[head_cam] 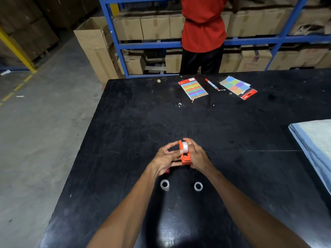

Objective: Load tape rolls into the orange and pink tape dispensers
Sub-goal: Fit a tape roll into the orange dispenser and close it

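Centre frame, the right hand (196,154) is gripping the orange dispenser (185,158) while the left hand (165,158) is pinching the tape roll (185,146) sitting in it; two spare rolls (164,184) are lying just below.

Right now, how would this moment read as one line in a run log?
step: seating tape roll in orange dispenser | left hand: on roll | right hand: steadying dispenser | table: two spare rolls

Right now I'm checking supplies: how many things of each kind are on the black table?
Tape rolls: 3, one in the dispenser, two loose
Orange dispenser: 1
Sticker packs: 2
Marker: 1
Blue-grey sheet stack: 1
Total: 8
A pink bit under the left hand is too hidden to count.
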Motion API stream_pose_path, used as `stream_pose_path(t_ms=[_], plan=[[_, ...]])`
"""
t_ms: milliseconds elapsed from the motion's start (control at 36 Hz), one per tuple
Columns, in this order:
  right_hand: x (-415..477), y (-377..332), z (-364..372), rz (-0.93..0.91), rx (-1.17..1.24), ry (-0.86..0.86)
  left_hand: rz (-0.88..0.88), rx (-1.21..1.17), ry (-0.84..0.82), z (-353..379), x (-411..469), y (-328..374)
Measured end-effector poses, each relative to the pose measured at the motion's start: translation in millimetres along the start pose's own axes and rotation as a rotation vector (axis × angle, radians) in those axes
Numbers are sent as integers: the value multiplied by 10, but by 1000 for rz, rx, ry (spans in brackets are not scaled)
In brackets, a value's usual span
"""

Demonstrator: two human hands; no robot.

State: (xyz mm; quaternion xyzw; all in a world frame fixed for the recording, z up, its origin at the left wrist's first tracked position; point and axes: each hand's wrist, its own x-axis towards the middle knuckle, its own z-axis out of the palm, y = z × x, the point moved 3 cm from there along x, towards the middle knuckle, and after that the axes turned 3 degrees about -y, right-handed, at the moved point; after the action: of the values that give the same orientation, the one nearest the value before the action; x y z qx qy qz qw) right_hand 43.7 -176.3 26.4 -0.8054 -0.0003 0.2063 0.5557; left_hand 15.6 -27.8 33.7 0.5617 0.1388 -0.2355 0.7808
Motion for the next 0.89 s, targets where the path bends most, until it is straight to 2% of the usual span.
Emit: stream_pose_path(t_ms=[250,417,500,889], plan=[[89,124,-116,-33,-184,-187,-21,13,-45,-78,-8,-42],[61,-26,-228,-286,-328,-52,-39,-4,-45,-70,-11,-58],[54,-49,-254,-383,-367,-99,-42,-8,-33,-87,5,-73],[147,-208,-332,-419,-623,-73,-39,68,-65,-116,-61,-54]])
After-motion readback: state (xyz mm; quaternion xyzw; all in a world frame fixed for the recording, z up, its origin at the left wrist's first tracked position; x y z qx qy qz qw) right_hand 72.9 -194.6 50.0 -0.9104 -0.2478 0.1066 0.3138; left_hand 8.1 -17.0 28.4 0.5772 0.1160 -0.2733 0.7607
